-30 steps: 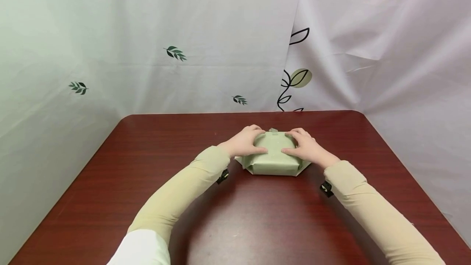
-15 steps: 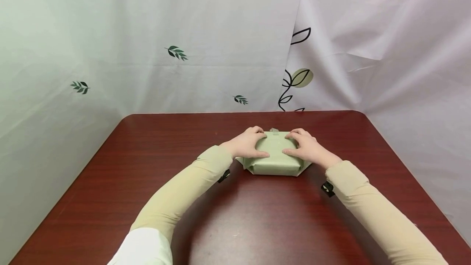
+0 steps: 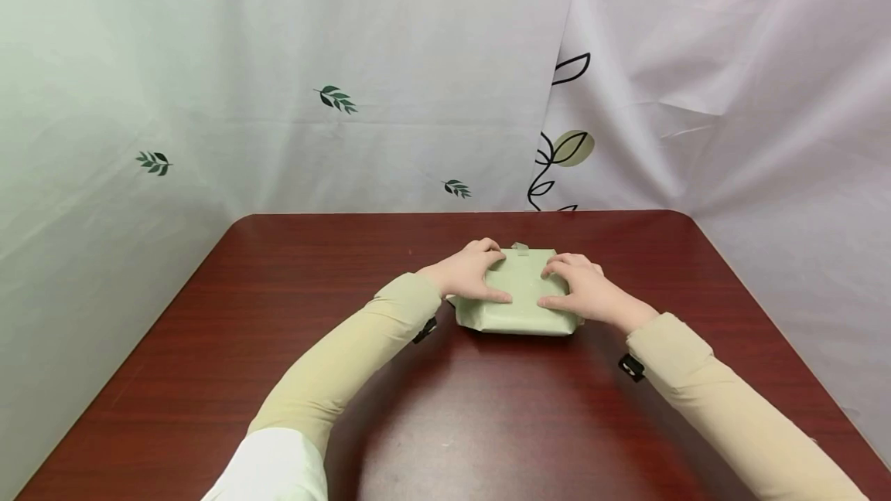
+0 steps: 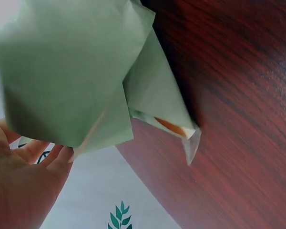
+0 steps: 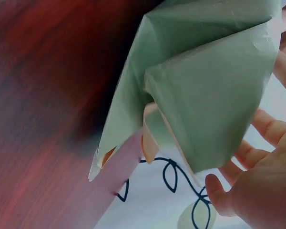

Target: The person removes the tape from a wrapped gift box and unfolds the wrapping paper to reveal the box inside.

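A parcel wrapped in pale green paper sits at the far middle of the table between both hands. My left hand grips its left side, thumb on the top face and fingers towards the far edge. On the opposite side my right hand holds it the same way, fingers curled. In the left wrist view a folded paper flap sticks out at the parcel's end, with clear tape at its tip. Loose flaps stand out at the other end too, in the right wrist view. The parcel's contents are hidden.
The dark red wooden table has a rounded far edge. A pale curtain with leaf prints hangs behind it and along the sides. A small piece of clear tape stands up at the parcel's far edge.
My right hand has shifted slightly towards me and to the right. The parcel has tilted a little, with less of its front face and lower flaps showing. The left hand has barely moved.
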### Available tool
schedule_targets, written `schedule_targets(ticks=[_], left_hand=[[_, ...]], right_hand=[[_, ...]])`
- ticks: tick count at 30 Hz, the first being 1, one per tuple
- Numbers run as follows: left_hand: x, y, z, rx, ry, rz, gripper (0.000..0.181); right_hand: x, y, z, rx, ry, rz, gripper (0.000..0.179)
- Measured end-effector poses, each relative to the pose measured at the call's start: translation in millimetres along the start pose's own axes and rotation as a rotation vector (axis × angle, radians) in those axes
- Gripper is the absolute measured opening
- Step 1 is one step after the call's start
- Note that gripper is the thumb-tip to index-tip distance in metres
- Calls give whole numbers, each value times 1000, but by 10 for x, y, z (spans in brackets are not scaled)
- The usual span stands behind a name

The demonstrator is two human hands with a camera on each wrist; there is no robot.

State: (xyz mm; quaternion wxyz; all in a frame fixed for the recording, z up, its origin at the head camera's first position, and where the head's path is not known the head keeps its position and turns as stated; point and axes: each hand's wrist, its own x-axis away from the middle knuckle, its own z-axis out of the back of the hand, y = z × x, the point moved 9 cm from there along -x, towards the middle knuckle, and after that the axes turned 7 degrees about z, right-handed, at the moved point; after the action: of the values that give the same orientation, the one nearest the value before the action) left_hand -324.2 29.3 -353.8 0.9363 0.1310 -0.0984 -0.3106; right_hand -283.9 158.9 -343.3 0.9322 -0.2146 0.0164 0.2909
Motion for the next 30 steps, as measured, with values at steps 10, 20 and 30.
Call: schedule_targets(ticks=[10,20,30], left_hand=[[12,-30,-13,48,-25,36,70],[8,-33,-26,53,-34,32,67],[18,-11,-13,25,-16,14,67]], right_hand=[[114,-156,13,40,28,63,39],[252,-366,59,84,10,190,26],[414,-620,88,49,-120,271,28]])
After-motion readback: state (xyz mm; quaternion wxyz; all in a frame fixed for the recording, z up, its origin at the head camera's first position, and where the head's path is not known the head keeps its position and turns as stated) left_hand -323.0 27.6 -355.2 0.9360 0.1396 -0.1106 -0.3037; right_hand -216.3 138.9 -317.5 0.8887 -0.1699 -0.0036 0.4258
